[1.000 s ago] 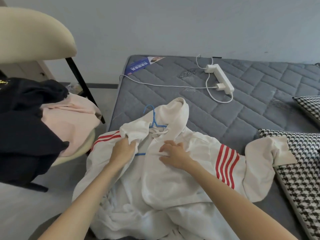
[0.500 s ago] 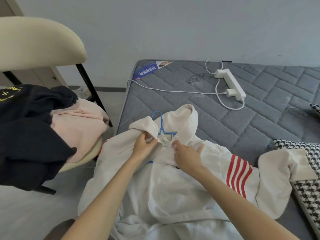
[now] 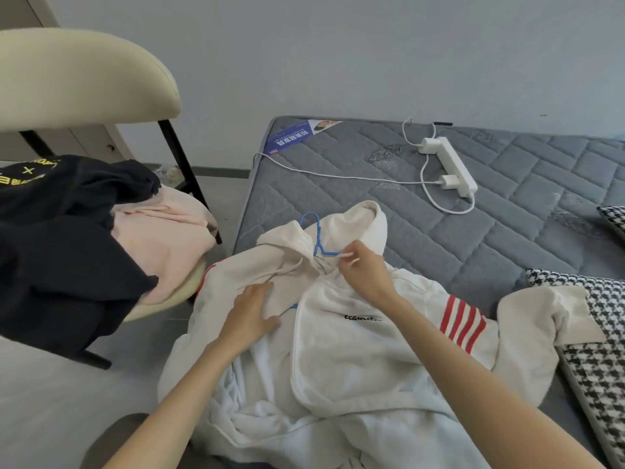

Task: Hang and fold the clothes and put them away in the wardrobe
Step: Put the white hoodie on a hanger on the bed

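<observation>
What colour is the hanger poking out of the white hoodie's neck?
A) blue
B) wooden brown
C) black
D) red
A: the hanger has a thin blue wire hook, which sticks out at the neck of the white hoodie lying on the mattress.

The hoodie [image 3: 355, 360] apparently hides most of the blue hanger [image 3: 317, 243].
</observation>
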Demonstrator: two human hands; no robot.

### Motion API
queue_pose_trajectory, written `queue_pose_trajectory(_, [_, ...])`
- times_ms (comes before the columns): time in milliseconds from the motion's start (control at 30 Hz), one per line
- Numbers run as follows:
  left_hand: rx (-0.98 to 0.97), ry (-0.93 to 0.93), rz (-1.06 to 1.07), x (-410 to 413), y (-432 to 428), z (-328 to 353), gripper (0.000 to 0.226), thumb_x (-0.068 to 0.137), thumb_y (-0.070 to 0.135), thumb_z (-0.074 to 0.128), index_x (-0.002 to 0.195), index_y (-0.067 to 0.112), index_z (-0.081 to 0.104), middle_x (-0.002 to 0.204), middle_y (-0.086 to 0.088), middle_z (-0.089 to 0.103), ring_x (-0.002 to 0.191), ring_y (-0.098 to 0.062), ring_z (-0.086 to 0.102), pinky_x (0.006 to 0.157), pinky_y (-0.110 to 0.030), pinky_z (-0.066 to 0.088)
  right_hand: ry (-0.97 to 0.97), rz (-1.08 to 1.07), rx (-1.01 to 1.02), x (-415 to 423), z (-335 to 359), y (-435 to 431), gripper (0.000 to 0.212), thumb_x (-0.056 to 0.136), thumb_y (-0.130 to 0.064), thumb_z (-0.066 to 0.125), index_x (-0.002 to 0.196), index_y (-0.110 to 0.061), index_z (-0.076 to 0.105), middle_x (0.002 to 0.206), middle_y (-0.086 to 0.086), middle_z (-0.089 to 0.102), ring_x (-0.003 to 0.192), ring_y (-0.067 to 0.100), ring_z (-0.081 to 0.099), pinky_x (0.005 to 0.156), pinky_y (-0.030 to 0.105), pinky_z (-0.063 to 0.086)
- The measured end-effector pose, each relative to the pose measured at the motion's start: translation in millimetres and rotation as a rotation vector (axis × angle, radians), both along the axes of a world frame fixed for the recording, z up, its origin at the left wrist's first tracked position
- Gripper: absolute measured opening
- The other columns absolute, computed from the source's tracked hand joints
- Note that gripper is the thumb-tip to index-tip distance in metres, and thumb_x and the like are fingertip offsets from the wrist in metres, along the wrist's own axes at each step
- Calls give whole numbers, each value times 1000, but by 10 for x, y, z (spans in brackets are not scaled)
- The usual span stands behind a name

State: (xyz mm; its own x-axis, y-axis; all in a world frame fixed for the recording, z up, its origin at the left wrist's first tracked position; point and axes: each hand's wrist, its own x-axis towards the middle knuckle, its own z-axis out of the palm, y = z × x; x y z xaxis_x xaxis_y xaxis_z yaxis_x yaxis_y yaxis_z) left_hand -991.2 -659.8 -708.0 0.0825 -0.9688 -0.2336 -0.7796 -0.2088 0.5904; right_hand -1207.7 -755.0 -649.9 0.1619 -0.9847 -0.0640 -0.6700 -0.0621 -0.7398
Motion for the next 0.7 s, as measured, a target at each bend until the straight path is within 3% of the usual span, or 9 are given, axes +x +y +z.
queue_pose_trajectory(100, [-13,67,2,-38,82,-16,74,85,20,69,147,14,28,148,-6,28,136,-21,30,107,-28,30,-230,-65,-67,-184,150,75,16,87,-14,61,80,-21,47,79,-11,62,74,1,60,62,17,43])
queue_pose_trajectory(167, [-21,57,-5,-56,144,-6,77,84,17,69,148,15,25,150,-5,23,137,-19,29,106,-29,33,-343,-111,-99,-282,217,185,20,85,-10,62,75,-19,46,77,-8,65,70,7,61,64,19,45])
queue_pose_trajectory(233, [-12,10,-4,-58,207,-1,79,84,17,67,149,17,23,153,-4,18,138,-21,29,105,-32,36,-348,-139,-142,-349,243,302,28,85,-11,61,69,-23,42,63,-11,59,56,6,52,55,17,41])
queue_pose_trajectory(333, [-5,-109,9,-31,323,6,76,86,19,64,149,19,22,153,-3,19,132,-24,36,102,-35,39,40,-73,-168,-462,235,427,26,85,-15,59,71,-27,40,60,-11,52,57,8,47,54,26,39])
queue_pose_trajectory(400, [-9,-213,14,13,416,6,70,88,20,61,148,18,25,148,-5,28,128,-26,39,98,-35,40,461,95,-86,-537,211,505,11,87,-13,55,86,-24,52,90,-3,60,84,19,57,67,31,42])
queue_pose_trajectory(467, [-24,-314,23,72,521,-1,62,88,21,58,143,17,32,138,-6,40,121,-27,43,94,-35,41,774,250,56,-556,152,610,22,90,-9,50,104,-23,60,119,3,52,112,25,49,83,35,44])
queue_pose_trajectory(567, [-46,-424,37,190,689,-8,48,89,23,56,134,16,41,126,-6,48,115,-26,45,88,-35,41,831,311,40,-408,113,844,29,92,-11,51,114,-25,62,138,3,38,125,28,37,96,39,40])
queue_pose_trajectory(633, [-31,-473,50,284,795,-3,43,90,28,56,130,17,43,124,-5,47,115,-26,44,86,-34,41,707,373,15,-230,67,1004,29,91,-11,49,114,-24,61,135,1,44,125,25,41,95,37,40])
queue_pose_trajectory(700, [-13,-466,98,371,898,14,39,90,33,56,123,15,44,122,-7,46,112,-27,44,84,-36,42,681,454,96,-5,8,1194,26,93,-25,50,118,-21,57,127,1,52,121,24,48,93,36,41])
